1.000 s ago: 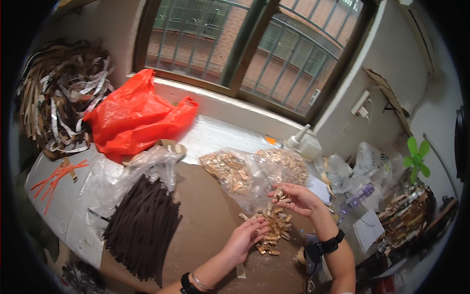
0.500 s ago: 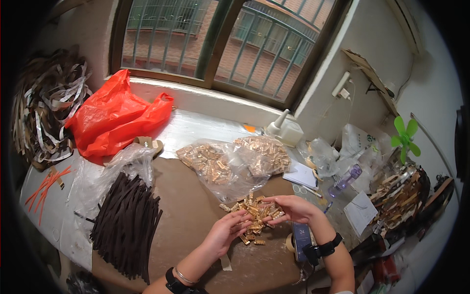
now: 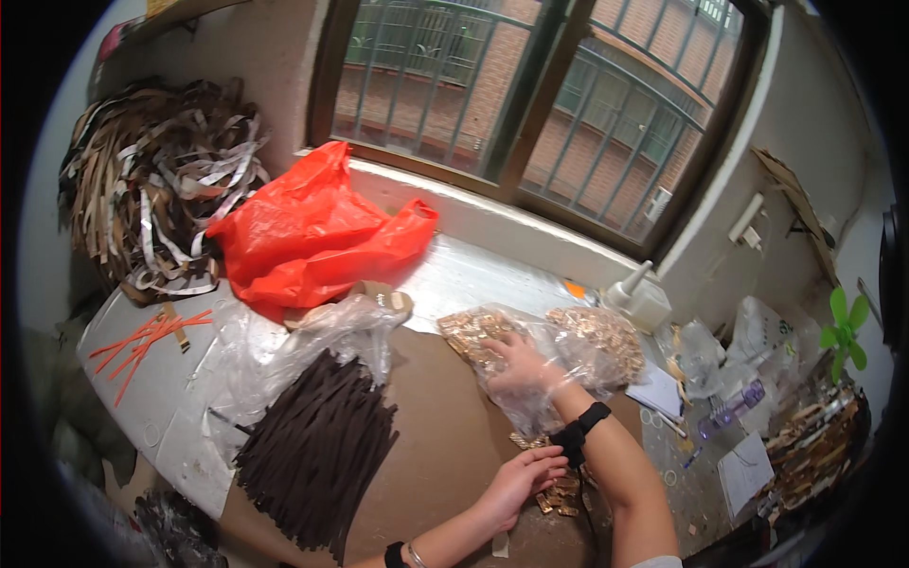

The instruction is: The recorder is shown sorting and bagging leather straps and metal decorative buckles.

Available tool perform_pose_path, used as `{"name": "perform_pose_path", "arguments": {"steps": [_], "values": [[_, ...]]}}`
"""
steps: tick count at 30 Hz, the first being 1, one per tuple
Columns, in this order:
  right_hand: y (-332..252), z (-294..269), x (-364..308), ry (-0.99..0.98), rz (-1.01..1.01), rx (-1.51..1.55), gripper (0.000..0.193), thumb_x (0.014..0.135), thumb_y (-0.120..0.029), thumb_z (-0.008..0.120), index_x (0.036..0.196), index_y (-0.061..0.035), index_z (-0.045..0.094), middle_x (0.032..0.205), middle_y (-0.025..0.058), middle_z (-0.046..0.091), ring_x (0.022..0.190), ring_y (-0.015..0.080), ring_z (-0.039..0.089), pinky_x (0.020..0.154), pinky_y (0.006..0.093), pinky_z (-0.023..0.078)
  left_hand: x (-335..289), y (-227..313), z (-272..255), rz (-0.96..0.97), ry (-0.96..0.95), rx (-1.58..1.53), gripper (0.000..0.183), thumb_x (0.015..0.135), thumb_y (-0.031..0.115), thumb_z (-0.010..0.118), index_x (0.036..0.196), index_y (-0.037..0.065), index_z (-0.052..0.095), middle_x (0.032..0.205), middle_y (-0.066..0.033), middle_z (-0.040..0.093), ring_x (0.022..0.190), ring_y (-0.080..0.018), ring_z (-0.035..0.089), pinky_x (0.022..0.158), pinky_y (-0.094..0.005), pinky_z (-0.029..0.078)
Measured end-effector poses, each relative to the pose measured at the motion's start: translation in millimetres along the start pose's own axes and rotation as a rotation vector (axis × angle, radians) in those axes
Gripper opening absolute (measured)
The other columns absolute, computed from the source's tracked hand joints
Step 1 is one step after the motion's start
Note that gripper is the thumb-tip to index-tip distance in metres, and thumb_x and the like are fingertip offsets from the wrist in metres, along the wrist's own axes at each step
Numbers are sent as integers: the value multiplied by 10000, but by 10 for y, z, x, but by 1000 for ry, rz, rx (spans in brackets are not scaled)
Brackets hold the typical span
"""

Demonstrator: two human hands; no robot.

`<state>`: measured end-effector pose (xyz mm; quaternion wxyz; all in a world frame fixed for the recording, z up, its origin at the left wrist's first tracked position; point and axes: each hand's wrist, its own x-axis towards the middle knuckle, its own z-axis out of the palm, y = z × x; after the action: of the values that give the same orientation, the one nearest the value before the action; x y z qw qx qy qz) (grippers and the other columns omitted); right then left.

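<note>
My right hand point(image 3: 524, 367) reaches over the nearer left clear plastic bag point(image 3: 528, 409) of small gold metal pieces point(image 3: 471, 333). Its fingers are apart at those pieces; I cannot tell whether they lie under the film or on top of it. Close to my right wrist, my left hand point(image 3: 516, 485) is open, fingers stretched out and nothing seen in them. Beside and partly behind it lies a loose pile of gold metal pieces point(image 3: 561, 494) on the brown work surface point(image 3: 431, 407). Part of that pile is hidden by my hand and right forearm.
A second bag of gold pieces point(image 3: 606, 348) stands to the right, by a white squeeze bottle point(image 3: 639, 301). Dark brown strips point(image 3: 312, 454) lie left, below a red plastic bag point(image 3: 312, 237). Orange strips point(image 3: 147, 346) are at the far left. A notepad point(image 3: 653, 390) lies right.
My right hand has left the loose pile and moved forward to the left bag of gold pieces. The left hand remains by the pile. The view has swung left.
</note>
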<state>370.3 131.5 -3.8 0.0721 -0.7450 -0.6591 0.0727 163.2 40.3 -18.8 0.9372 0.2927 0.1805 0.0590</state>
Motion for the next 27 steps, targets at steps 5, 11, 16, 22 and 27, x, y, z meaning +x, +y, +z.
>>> {"name": "perform_pose_path", "arguments": {"steps": [5, 11, 16, 22, 27], "values": [[34, 100, 32, -104, 42, 35, 561, 655, -234, 695, 1183, -112, 550, 1072, 241, 580, 1016, 396, 558, 892, 446, 457, 2, 43, -62, 53, 12, -33, 327, 959, 183, 502, 1257, 48, 512, 1174, -51, 608, 1022, -116, 593, 887, -240, 453], [226, -108, -375, 6, 421, 658, 380, 770, -96, 650, 1135, -22, 578, 936, 102, 650, 729, 151, 609, 575, 265, 480, 12, -5, -20, 31, -25, -32, 311, 943, 161, 532, 1232, 49, 527, 1107, -35, 633, 977, -93, 606, 857, -225, 469], [47, -578, -945, 39, 711, 1309, 231, 861, -52, 599, 1091, -54, 620, 884, 50, 636, 685, 87, 568, 524, 208, 453, -43, 42, -3, 37, -11, -6, 297, 949, 168, 517, 1221, 52, 529, 1102, -45, 637, 984, -109, 608, 875, -243, 466], [-47, -899, -1698, -10, 672, 1442, 219, 878, -42, 577, 1096, -40, 599, 868, 39, 633, 699, 63, 559, 487, 174, 402, -60, 71, 21, 34, -23, 32, 327, 971, 178, 466, 1266, 39, 484, 1199, -88, 595, 1066, -154, 586, 928, -287, 449], [-129, -855, -2104, 72, 651, 1283, 196, 877, -33, 577, 1070, -6, 602, 869, 61, 645, 655, 71, 569, 465, 180, 391, -68, 3, 40, -6, -62, 87, 334, 973, 174, 454, 1281, 43, 474, 1222, -85, 588, 1075, -154, 581, 931, -290, 442]]}}
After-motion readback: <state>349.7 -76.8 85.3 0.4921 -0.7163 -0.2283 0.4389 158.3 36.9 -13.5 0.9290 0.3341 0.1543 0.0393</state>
